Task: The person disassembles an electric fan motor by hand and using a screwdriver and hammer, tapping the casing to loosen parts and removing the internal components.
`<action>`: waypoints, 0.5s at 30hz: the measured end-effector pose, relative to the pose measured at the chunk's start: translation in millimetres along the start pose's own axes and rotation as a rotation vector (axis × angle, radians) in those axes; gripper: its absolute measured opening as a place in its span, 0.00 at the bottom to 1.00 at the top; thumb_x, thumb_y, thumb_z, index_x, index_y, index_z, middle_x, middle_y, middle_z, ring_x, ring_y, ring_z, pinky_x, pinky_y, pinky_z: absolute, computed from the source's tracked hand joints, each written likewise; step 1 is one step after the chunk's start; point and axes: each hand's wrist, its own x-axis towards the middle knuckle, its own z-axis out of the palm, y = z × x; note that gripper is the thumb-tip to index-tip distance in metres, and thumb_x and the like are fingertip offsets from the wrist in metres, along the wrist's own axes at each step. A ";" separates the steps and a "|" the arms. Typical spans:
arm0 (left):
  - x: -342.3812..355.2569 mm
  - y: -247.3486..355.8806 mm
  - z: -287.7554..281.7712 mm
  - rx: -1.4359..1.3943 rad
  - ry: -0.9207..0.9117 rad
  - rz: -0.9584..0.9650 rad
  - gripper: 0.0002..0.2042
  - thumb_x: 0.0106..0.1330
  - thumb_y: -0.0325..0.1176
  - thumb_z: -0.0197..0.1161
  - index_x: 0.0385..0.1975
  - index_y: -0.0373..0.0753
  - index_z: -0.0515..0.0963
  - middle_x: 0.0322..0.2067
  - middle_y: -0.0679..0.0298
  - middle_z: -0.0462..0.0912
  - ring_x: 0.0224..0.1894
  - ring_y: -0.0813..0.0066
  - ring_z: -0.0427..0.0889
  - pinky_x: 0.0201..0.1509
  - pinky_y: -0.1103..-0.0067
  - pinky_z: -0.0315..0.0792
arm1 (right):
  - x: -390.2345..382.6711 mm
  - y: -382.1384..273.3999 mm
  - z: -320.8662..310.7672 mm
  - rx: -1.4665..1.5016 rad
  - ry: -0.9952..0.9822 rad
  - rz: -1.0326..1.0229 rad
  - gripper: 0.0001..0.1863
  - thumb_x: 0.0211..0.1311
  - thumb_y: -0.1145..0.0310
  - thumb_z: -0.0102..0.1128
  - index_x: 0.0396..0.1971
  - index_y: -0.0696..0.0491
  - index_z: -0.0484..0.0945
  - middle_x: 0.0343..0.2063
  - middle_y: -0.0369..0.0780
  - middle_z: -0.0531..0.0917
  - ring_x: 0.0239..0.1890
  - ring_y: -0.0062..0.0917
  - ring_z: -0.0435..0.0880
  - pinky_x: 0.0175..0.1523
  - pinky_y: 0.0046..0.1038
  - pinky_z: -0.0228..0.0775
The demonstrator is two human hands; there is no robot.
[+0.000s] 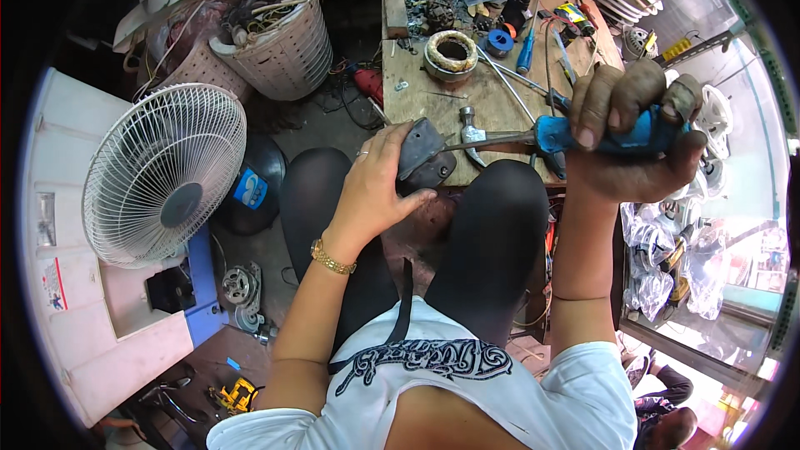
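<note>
My left hand (377, 185), with a gold watch at its wrist, grips a dark grey, block-shaped part (422, 148) above my knees. I cannot tell what kind of part it is. My right hand (635, 121), its fingers blackened, is wrapped round the blue handle of a screwdriver (552, 134). The metal shaft runs left, and its tip meets the right side of the grey part or passes just behind it. Beneath the shaft, a claw hammer (472, 135) lies at the near edge of the wooden worktable (417, 87).
On the table are a wound ring-shaped coil (451, 53), a blue spool (498, 42) and another blue-handled screwdriver (525, 53). A white fan (167, 175) stands at left, below a basket of wires (283, 46). Bagged parts (654, 258) hang at right. Another person (667, 417) shows at lower right.
</note>
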 end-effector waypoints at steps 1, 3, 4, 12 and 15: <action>1.9 -0.2 -0.8 -0.021 -0.013 -0.007 0.49 0.47 0.42 0.82 0.69 0.35 0.62 0.67 0.47 0.69 0.68 0.44 0.70 0.70 0.61 0.67 | -0.7 1.0 -0.3 0.007 0.009 0.012 0.21 0.74 0.44 0.50 0.44 0.48 0.75 0.26 0.40 0.72 0.17 0.28 0.72 0.23 0.26 0.64; 5.0 -0.6 -1.5 -0.062 -0.038 -0.022 0.49 0.46 0.41 0.82 0.69 0.35 0.61 0.67 0.47 0.69 0.68 0.44 0.70 0.70 0.61 0.67 | -1.7 2.5 -0.5 -0.010 0.024 0.031 0.20 0.75 0.45 0.50 0.43 0.48 0.75 0.26 0.39 0.73 0.19 0.27 0.74 0.24 0.26 0.64; 5.6 -1.7 -1.6 -0.055 -0.043 -0.030 0.49 0.46 0.41 0.81 0.69 0.35 0.61 0.66 0.47 0.69 0.68 0.44 0.70 0.70 0.61 0.67 | -2.2 3.6 -0.6 -0.019 0.028 0.036 0.20 0.75 0.45 0.50 0.42 0.48 0.74 0.26 0.39 0.73 0.19 0.26 0.74 0.24 0.26 0.64; 14.7 3.7 -8.7 0.120 -0.109 -0.039 0.49 0.44 0.41 0.82 0.68 0.35 0.62 0.64 0.49 0.72 0.66 0.44 0.71 0.69 0.60 0.68 | -3.7 18.1 -8.9 0.016 0.036 0.007 0.22 0.76 0.41 0.47 0.45 0.47 0.72 0.25 0.40 0.71 0.16 0.27 0.73 0.20 0.24 0.64; 15.9 0.1 -10.5 0.057 -0.099 -0.022 0.49 0.43 0.41 0.83 0.67 0.35 0.63 0.62 0.49 0.73 0.63 0.44 0.74 0.65 0.60 0.70 | -5.0 20.9 -9.1 -0.008 0.069 0.020 0.23 0.77 0.41 0.44 0.46 0.46 0.73 0.26 0.40 0.71 0.16 0.27 0.73 0.20 0.24 0.63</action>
